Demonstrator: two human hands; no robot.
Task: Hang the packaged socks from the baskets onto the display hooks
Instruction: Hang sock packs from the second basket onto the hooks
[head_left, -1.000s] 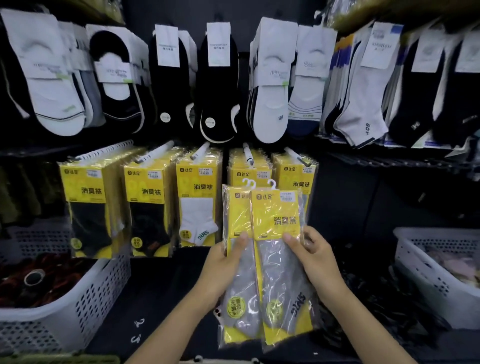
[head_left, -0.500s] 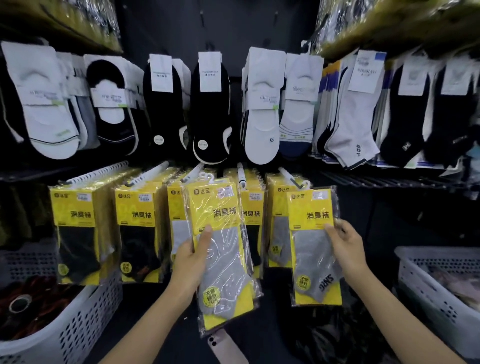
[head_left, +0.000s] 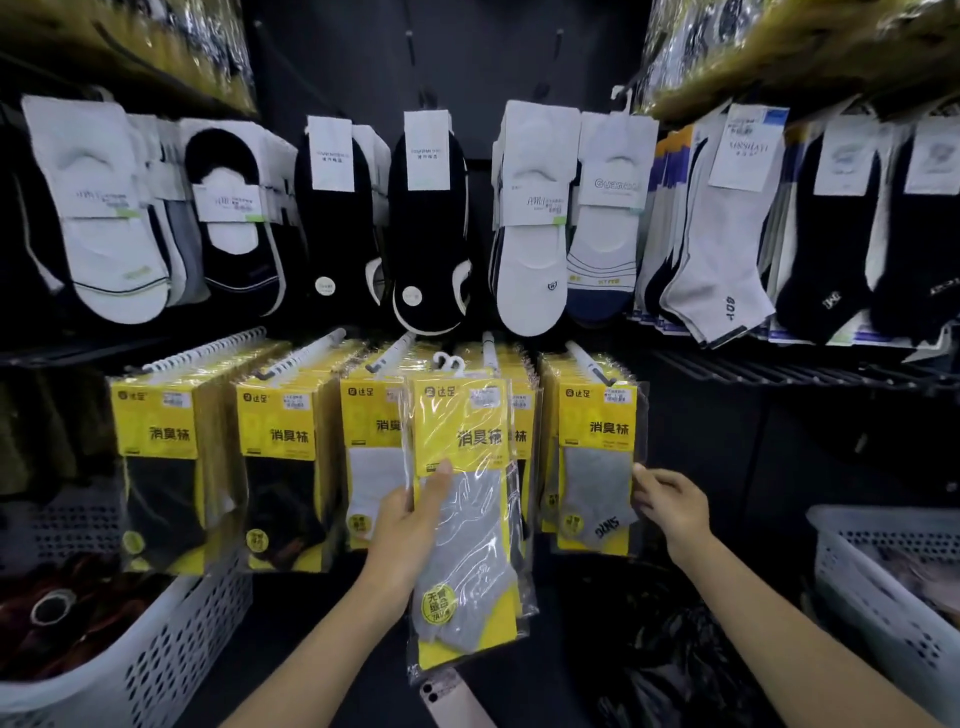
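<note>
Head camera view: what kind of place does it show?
Probably a shop's sock section during restocking. Many sock packs hang in rows on display hooks, the left hand holds one more yellow pack, and white baskets stand at both sides.

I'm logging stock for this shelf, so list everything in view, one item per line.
Hung sock packs: five rows, yellow, on the lower hooks.
Held pack: one seen, yellow with grey socks, centre front.
Carded socks: many, white, black, grey, upper row.
Baskets: two, white, lower left and lower right.
Phone: one, pale, bottom centre.
Plastic bag: one, black, bottom right.
Left hand: one, grip on the held pack.
Right hand: one, fingertips at the rightmost hung pack's edge.
</note>
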